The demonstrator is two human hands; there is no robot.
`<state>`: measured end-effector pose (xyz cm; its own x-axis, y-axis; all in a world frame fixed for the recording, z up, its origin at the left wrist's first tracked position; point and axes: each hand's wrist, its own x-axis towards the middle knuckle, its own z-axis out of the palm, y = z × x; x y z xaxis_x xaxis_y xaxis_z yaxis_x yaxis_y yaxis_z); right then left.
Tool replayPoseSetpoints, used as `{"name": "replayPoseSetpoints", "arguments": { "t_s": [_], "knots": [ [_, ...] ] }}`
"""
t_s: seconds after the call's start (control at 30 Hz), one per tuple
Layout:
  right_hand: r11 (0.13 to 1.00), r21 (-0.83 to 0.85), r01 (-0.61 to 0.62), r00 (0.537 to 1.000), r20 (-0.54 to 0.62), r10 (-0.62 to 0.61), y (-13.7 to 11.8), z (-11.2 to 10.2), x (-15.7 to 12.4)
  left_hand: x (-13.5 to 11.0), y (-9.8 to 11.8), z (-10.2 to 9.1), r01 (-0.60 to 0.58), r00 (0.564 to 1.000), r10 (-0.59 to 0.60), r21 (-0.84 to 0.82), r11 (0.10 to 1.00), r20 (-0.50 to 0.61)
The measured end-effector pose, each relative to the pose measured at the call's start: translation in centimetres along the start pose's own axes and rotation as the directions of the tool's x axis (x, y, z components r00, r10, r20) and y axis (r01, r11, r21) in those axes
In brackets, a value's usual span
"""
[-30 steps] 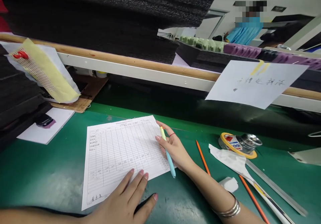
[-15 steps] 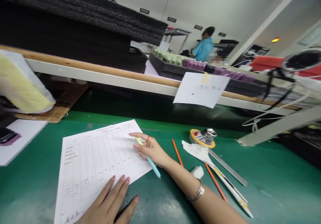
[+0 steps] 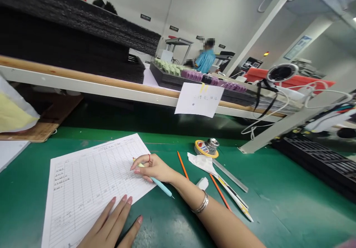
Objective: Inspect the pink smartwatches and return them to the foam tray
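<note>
A printed table sheet (image 3: 83, 181) lies on the green bench mat (image 3: 264, 203). My left hand (image 3: 111, 224) rests flat on the sheet's lower edge, fingers stretched out and empty. My right hand (image 3: 154, 167) sits on the sheet's right edge, fingers closed round a light blue pen (image 3: 160, 183) with a yellow end; the pen's tip points away from the paper, toward the lower right. Silver bangles circle my right wrist.
Two orange pencils (image 3: 182, 165), a metal ruler (image 3: 230, 175), crumpled paper (image 3: 203, 162), a tape roll with a metal cup (image 3: 207, 146) and an eraser (image 3: 202, 183) lie right of my hand. A shelf with black foam, a hanging note (image 3: 198, 99) and cables stands behind. A person in blue stands far back.
The view swung up and to the right, so the sheet and hands slid left in the picture. Both hands stay as they were, the right still on the pen.
</note>
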<state>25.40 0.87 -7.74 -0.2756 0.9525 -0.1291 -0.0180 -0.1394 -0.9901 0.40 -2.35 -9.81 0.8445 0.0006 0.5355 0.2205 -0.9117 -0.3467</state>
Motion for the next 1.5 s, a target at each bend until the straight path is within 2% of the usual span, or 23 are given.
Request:
{"name": "replayPoseSetpoints", "arguments": {
  "t_s": [0.13,0.3,0.47,0.7,0.83,0.97,1.13,1.5],
  "knots": [
    [0.995,0.088,0.037,0.993,-0.118,-0.027,-0.6,0.2,-0.6,0.3,0.4,-0.8,0.017,0.996,-0.017,0.002,1.0,0.086],
    [0.969,0.219,0.118,0.931,-0.364,-0.031,-1.2,0.8,-1.4,-0.1,0.9,-1.1,0.039,0.985,-0.034,-0.027,0.999,0.169],
    [0.986,0.153,0.072,0.899,-0.439,0.002,-0.3,1.6,-1.5,-0.9,1.9,-0.2,0.09,0.981,-0.079,-0.056,0.994,0.175],
    [0.991,-0.129,0.04,0.865,-0.492,-0.099,1.4,1.4,-0.6,-0.9,2.2,0.1,0.099,0.978,-0.095,-0.012,0.995,0.185],
    [0.954,-0.298,0.027,0.831,-0.524,-0.187,2.1,1.7,-0.7,-0.9,2.5,0.2,0.102,0.979,-0.095,-0.031,0.994,0.18],
    [0.91,-0.414,-0.007,0.828,-0.513,-0.228,2.4,1.7,-0.7,-0.9,2.8,0.4,0.122,0.978,-0.112,-0.047,0.991,0.175],
    [0.884,-0.467,-0.022,0.834,-0.496,-0.242,2.6,1.4,-0.6,-0.8,2.7,0.4,0.135,0.978,-0.122,-0.065,0.989,0.171],
    [0.899,-0.438,-0.009,0.827,-0.508,-0.239,2.3,1.4,-0.7,-0.8,2.8,0.3,0.128,0.976,-0.112,-0.076,0.989,0.189]
  ]
}}
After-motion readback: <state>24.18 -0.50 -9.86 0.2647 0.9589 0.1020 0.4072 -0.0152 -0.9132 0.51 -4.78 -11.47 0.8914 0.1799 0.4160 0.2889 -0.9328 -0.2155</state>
